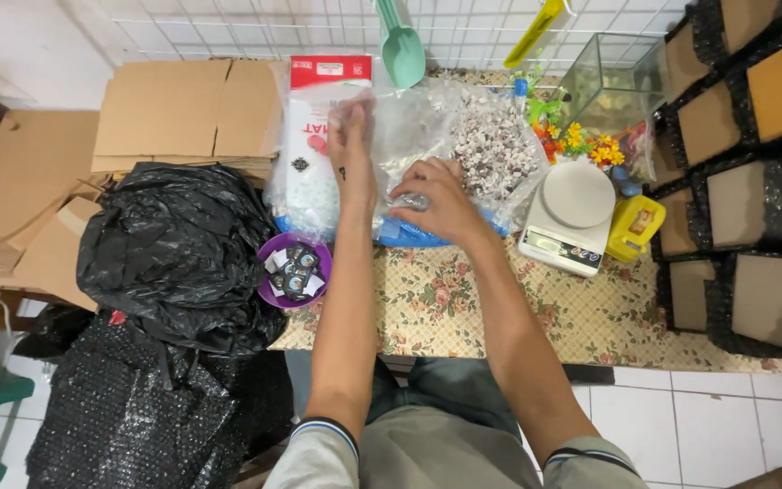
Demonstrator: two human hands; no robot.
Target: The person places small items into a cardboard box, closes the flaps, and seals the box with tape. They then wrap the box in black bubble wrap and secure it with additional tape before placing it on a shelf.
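Note:
A big clear plastic bag [491, 149] full of small mottled pebbles lies at the back of the flowered tablecloth [463, 308]. My left hand [352, 145] is raised at the bag's left side, fingers closed on its clear plastic. My right hand [436, 195] rests on the bag's front, gripping the plastic, with a small clear packet under its fingers.
A purple bowl [293, 270] of small dark packets sits near my left forearm. A white kitchen scale [572, 213] and a yellow container [635, 226] stand to the right. Black plastic bags [169, 244] and cardboard [174, 109] fill the left; a glass tank [613, 86] and shelves [744, 163] the right.

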